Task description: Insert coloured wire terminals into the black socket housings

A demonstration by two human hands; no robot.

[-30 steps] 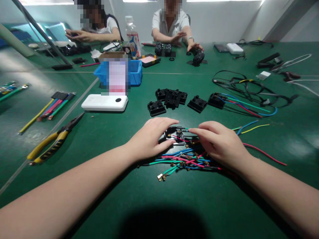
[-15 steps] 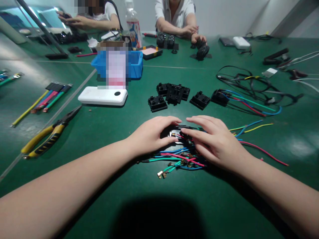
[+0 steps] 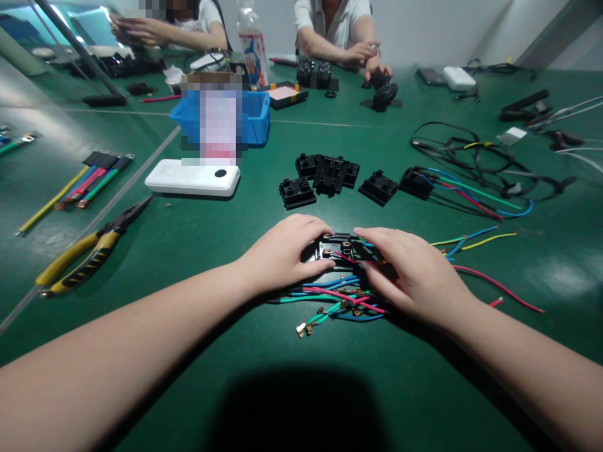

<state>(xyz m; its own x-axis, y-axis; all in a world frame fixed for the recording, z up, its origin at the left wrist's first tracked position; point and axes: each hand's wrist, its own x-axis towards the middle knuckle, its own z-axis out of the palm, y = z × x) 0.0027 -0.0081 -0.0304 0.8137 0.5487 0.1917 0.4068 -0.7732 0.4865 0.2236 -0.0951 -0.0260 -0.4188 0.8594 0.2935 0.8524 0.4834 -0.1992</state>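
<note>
Between my hands lies a black plastic housing with brass-coloured contacts inside and coloured wires at its right end. My left hand is curled around the housing's left end, thumb on the near side and fingers on the far side. Over the wires at the right end, my right hand is curved, thumb and forefinger on either side; its other fingers are partly hidden. A thin red wire runs from a contact towards my right hand. Just below lie loose blue, red and green wires with metal terminals.
Several black housings lie beyond my hands, and a wired one is to their right. Pliers, a white power bank and a blue bin are on the left. Two people sit across the table.
My right hand's fingers have drawn back to the right, uncovering more of the housing's contacts and the red wire. My left hand stays around the left end.
</note>
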